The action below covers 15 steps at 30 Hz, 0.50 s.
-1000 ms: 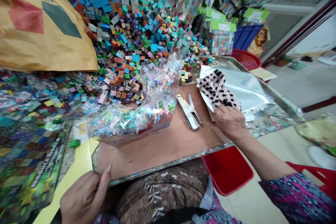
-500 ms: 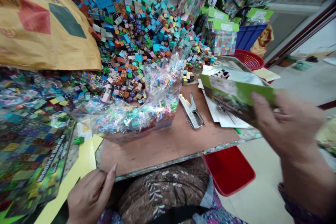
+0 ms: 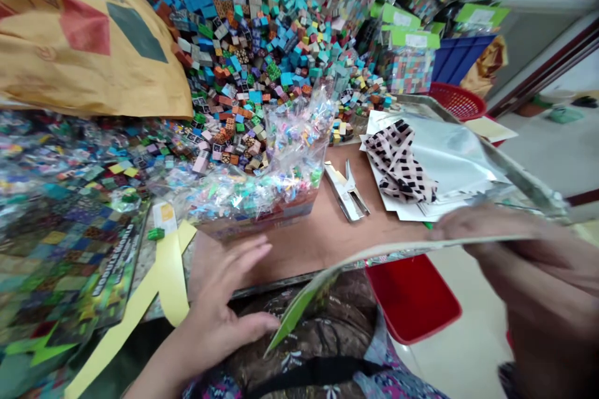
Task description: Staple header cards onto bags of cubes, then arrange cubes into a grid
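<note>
My right hand (image 3: pixel 515 243), blurred, grips one end of a thin, bent green card (image 3: pixel 337 268), seen almost edge-on above my lap. My left hand (image 3: pixel 224 305) is open at the card's other end, fingers spread and thumb near its green edge. Beyond the card lies a silver stapler (image 3: pixel 347 192) with its handles apart on the brown board (image 3: pixel 281 255). Left of the stapler, clear plastic packets of small coloured pieces (image 3: pixel 262 193) fill a low box. Right of it, a black-and-pink checked cloth (image 3: pixel 397 165) rests on silver and white sheets (image 3: pixel 453 153).
A large heap of coloured blocks (image 3: pixel 262 68) stands at the back, beside a yellow sack (image 3: pixel 93 43). Yellow paper strips (image 3: pixel 171 268) and printed sheets (image 3: pixel 70 249) are at the left. Below the table's right front edge is a red bin (image 3: pixel 412 299). A red basket (image 3: pixel 457 101) sits back right.
My right hand has brought the green card down and left, over my lap, uncovering the checked cloth. My left hand has moved up and right, its fingers now spread. The view has shifted slightly.
</note>
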Each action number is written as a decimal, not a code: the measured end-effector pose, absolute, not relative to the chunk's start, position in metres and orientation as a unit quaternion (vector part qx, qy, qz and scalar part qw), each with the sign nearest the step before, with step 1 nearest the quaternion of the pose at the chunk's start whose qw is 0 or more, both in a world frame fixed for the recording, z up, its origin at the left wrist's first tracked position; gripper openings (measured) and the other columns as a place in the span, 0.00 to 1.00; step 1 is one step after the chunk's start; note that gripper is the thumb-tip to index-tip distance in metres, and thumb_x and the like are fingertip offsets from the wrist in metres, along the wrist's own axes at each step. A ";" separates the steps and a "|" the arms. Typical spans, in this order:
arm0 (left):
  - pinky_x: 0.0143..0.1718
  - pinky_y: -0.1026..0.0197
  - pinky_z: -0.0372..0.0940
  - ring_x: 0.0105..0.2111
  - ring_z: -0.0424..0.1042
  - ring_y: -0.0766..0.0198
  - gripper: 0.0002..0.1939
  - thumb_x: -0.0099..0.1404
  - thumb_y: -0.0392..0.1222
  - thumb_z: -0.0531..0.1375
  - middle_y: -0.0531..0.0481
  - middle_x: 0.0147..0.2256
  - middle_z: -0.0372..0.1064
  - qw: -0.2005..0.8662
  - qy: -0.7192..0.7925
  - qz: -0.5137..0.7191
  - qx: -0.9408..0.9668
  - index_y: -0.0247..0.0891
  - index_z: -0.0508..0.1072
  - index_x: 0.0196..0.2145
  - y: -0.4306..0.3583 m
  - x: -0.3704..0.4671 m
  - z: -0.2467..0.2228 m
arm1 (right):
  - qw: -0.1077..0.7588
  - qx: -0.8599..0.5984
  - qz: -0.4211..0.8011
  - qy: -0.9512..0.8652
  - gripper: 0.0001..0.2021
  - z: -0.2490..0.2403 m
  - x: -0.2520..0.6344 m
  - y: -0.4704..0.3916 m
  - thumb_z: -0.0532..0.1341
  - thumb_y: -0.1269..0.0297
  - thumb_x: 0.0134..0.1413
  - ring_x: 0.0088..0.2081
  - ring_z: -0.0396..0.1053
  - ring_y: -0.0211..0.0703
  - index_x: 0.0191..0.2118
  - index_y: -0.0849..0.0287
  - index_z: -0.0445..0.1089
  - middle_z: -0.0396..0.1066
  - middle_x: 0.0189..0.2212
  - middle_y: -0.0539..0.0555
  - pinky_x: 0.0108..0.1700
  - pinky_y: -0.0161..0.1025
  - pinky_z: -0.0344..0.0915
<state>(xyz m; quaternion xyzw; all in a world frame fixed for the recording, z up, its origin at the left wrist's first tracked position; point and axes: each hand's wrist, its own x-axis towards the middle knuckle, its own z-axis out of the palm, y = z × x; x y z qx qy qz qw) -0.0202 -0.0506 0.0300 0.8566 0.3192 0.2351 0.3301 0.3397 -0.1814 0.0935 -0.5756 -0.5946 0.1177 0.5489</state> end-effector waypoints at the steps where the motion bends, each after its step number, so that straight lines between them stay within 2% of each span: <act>1: 0.57 0.46 0.65 0.57 0.68 0.49 0.34 0.61 0.61 0.62 0.44 0.59 0.66 0.385 0.304 0.209 0.846 0.50 0.63 0.62 -0.051 -0.020 0.033 | 0.561 -0.567 0.159 -0.582 0.07 0.089 0.336 -0.162 0.63 0.68 0.57 0.37 0.73 0.45 0.37 0.49 0.77 0.75 0.33 0.51 0.38 0.43 0.69; 2: 0.56 0.47 0.67 0.55 0.70 0.49 0.32 0.62 0.63 0.60 0.44 0.57 0.69 0.440 0.295 0.185 0.828 0.49 0.66 0.60 -0.052 -0.021 0.037 | 0.585 -0.548 0.171 -0.572 0.06 0.084 0.334 -0.146 0.63 0.68 0.57 0.38 0.72 0.44 0.37 0.49 0.77 0.75 0.33 0.51 0.40 0.44 0.68; 4: 0.54 0.48 0.69 0.53 0.72 0.49 0.36 0.61 0.70 0.55 0.43 0.55 0.71 0.519 0.293 0.154 0.788 0.47 0.67 0.60 -0.055 -0.024 0.045 | 0.613 -0.527 0.191 -0.557 0.05 0.074 0.332 -0.126 0.64 0.67 0.57 0.38 0.72 0.44 0.36 0.50 0.77 0.74 0.33 0.50 0.41 0.44 0.67; 6: 0.55 0.47 0.68 0.55 0.71 0.48 0.41 0.59 0.73 0.53 0.42 0.57 0.69 0.539 0.316 0.155 0.766 0.47 0.63 0.62 -0.058 -0.024 0.053 | 0.626 -0.515 0.195 -0.552 0.03 0.068 0.332 -0.119 0.65 0.66 0.56 0.37 0.72 0.44 0.35 0.51 0.77 0.74 0.32 0.50 0.41 0.45 0.66; 8: 0.55 0.48 0.68 0.55 0.70 0.50 0.38 0.61 0.68 0.57 0.43 0.58 0.68 0.518 0.343 0.152 0.769 0.48 0.61 0.63 -0.062 -0.018 0.063 | 0.631 -0.518 0.194 -0.545 0.02 0.070 0.335 -0.118 0.65 0.66 0.56 0.36 0.71 0.43 0.34 0.52 0.77 0.73 0.31 0.51 0.39 0.43 0.65; 11: 0.55 0.49 0.68 0.55 0.71 0.54 0.30 0.65 0.54 0.60 0.46 0.57 0.69 0.475 0.366 0.124 0.791 0.49 0.62 0.63 -0.066 0.002 0.075 | 0.654 -0.519 0.169 -0.524 0.02 0.085 0.343 -0.117 0.66 0.68 0.54 0.35 0.71 0.42 0.34 0.55 0.77 0.73 0.31 0.53 0.38 0.42 0.64; 15: 0.55 0.55 0.69 0.50 0.74 0.61 0.18 0.71 0.43 0.53 0.51 0.50 0.75 0.413 0.355 0.165 0.822 0.47 0.70 0.57 -0.065 0.025 0.081 | 0.694 -0.497 0.150 -0.499 0.02 0.098 0.351 -0.111 0.66 0.69 0.54 0.33 0.71 0.43 0.34 0.56 0.77 0.72 0.31 0.54 0.38 0.44 0.66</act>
